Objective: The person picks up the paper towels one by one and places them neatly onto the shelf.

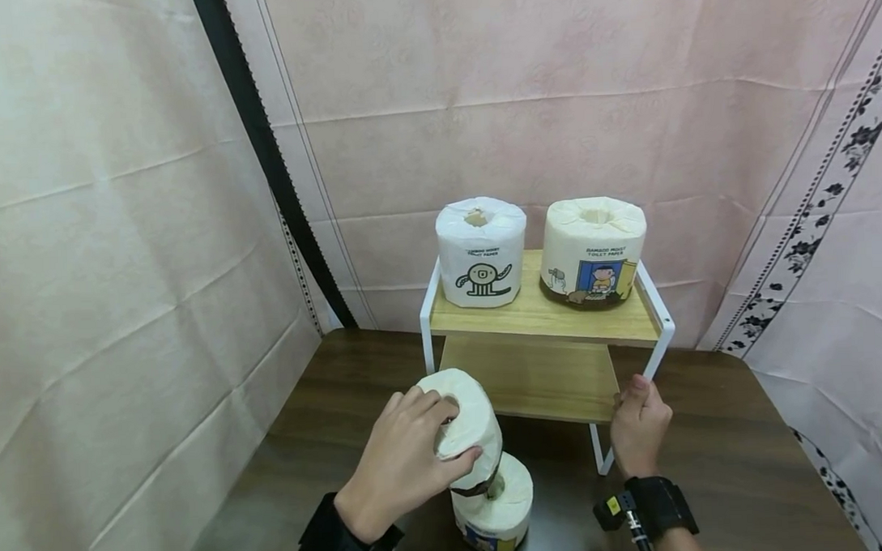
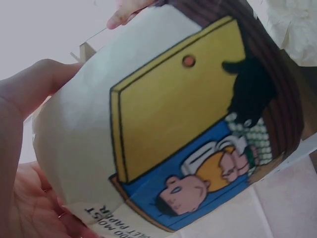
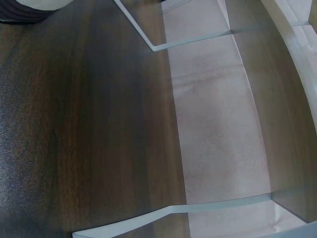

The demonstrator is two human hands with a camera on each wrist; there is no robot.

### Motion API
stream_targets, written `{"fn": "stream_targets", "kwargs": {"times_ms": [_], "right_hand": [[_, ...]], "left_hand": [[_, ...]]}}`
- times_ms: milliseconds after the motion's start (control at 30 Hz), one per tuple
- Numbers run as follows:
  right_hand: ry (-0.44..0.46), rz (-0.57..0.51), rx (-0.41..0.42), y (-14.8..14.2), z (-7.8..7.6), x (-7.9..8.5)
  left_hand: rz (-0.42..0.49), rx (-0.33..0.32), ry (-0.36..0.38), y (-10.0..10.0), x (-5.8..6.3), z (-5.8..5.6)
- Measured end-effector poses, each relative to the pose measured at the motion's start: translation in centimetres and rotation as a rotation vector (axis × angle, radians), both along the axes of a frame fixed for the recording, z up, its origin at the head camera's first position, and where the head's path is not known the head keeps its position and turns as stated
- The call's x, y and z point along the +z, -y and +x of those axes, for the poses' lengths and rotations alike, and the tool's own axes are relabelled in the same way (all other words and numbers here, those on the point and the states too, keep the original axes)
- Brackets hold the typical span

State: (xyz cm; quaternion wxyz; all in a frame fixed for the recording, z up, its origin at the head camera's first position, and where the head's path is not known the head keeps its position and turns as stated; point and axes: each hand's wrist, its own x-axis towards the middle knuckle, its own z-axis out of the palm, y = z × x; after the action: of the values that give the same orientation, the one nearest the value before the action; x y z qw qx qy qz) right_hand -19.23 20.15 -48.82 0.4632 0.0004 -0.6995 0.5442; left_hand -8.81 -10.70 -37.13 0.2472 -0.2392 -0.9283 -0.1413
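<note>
Gripping the tilted roll (image 1: 478,424) in the left hand (image 1: 399,455), with fingers (image 1: 437,407) hooked at the core hole and thumb set along the near side, spread only as far as the wrapped paper between them! Held up above the table (image 1: 308,442), in front of the left part of the two-tier shelf (image 1: 486,327), and overlapping the standing roll (image 1: 512,492) below in the head view; impossible to tell from here whether touching it. Printed, seen close from the left wrist, with a yellow door, a seated cartoon figure and a black animal, plus a dark striped band round the base.

Across to the right hand (image 1: 641,427): curled about the white frame (image 1: 659,355) at the shelf's right side, with fingertips mostly hidden from the head view. Out of sight in the right wrist view.

Up on the top board, standing upright and apart: at left, a white roll (image 1: 481,254) with a line-drawn creature; at right, a cream roll (image 1: 593,242) with a blue and yellow picture. Hung behind, in creases, with pale cloth (image 1: 551,77).
</note>
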Motion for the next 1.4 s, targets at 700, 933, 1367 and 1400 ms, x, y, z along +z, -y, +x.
{"fn": "stream_targets", "kwargs": {"times_ms": [700,933,1367,1400], "right_hand": [[0.006,-0.029,0.006,0.3,0.1,-0.2],[0.013,-0.016,0.002,-0.1,-0.2,-0.6],[0.013,-0.020,0.017,0.1,0.0,-0.6],[0.009,-0.025,0.022,0.1,0.0,-0.6]], "left_hand": [[-0.178,0.036,-0.123,-2.7,-0.5,-3.2],[-0.167,0.055,-0.162,-3.3,-0.4,-4.2],[-0.171,0.077,-0.183,-4.2,-0.4,-6.3],[-0.171,0.077,-0.176,-4.2,-0.4,-6.5]]}}
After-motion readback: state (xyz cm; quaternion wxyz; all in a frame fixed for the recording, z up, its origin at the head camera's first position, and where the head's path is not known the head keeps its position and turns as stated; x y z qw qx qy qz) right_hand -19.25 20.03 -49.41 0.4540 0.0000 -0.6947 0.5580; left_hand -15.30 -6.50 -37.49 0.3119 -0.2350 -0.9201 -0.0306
